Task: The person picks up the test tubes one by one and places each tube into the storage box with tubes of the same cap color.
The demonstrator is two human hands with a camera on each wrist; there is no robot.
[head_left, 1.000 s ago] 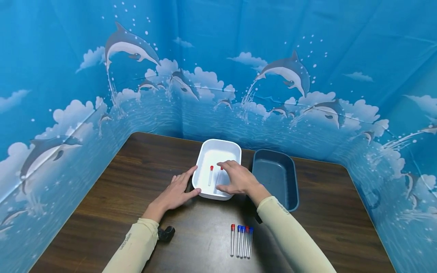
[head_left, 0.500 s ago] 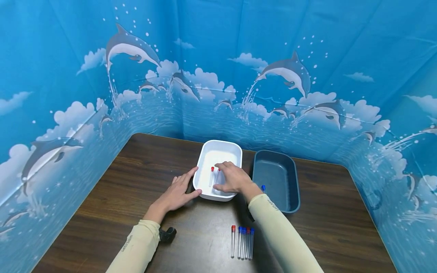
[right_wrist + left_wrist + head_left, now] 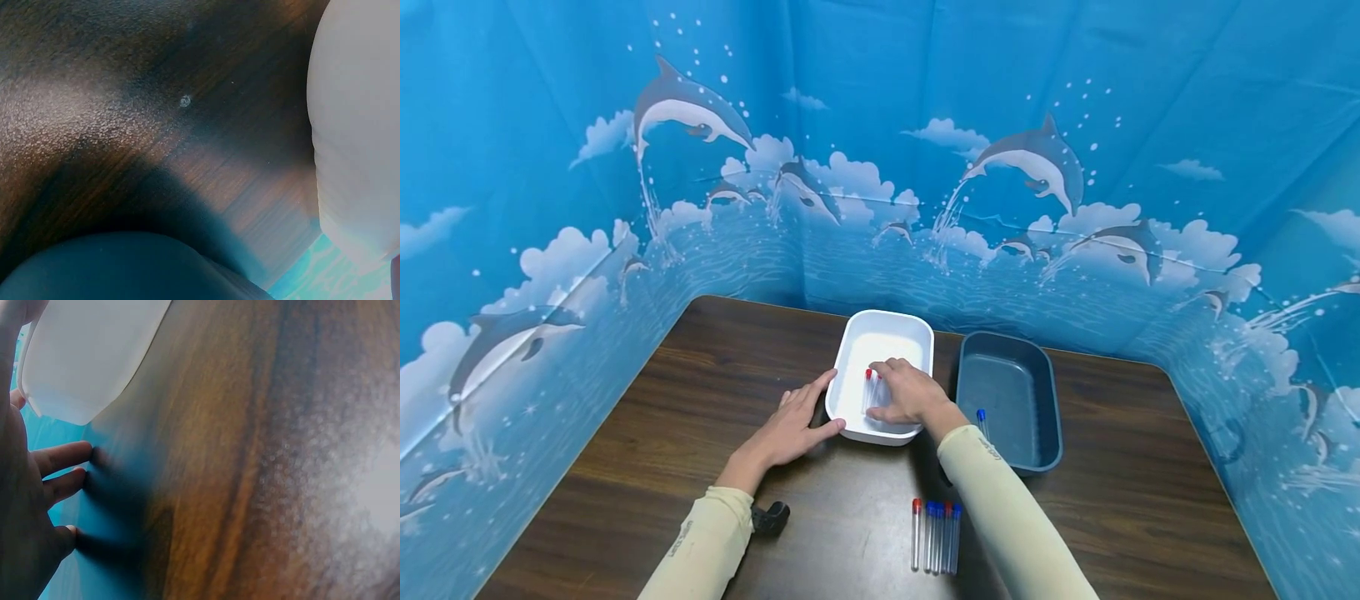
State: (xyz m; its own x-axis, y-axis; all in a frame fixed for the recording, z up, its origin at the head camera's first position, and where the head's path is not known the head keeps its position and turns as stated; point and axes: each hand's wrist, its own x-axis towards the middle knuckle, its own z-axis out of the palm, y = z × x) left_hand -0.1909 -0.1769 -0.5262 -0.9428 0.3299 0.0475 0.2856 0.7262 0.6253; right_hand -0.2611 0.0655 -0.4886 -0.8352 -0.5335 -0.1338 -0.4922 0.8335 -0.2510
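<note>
Seemingly 2 red-capped tubes (image 3: 868,388) (in white tray (image 3: 887,327)) under right hand (image 3: 904,393).

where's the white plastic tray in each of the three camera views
Head: white plastic tray at table centre, beside the dark blue bin.
Left wrist: top left, its outer wall above the fingers.
Right wrist: right edge, its pale wall.
Shared landmark: the dark wooden table.

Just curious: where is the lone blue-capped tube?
In the head view, the blue-capped clear tube lies inside the dark blue-grey plastic tub, right of the white tub.
</note>
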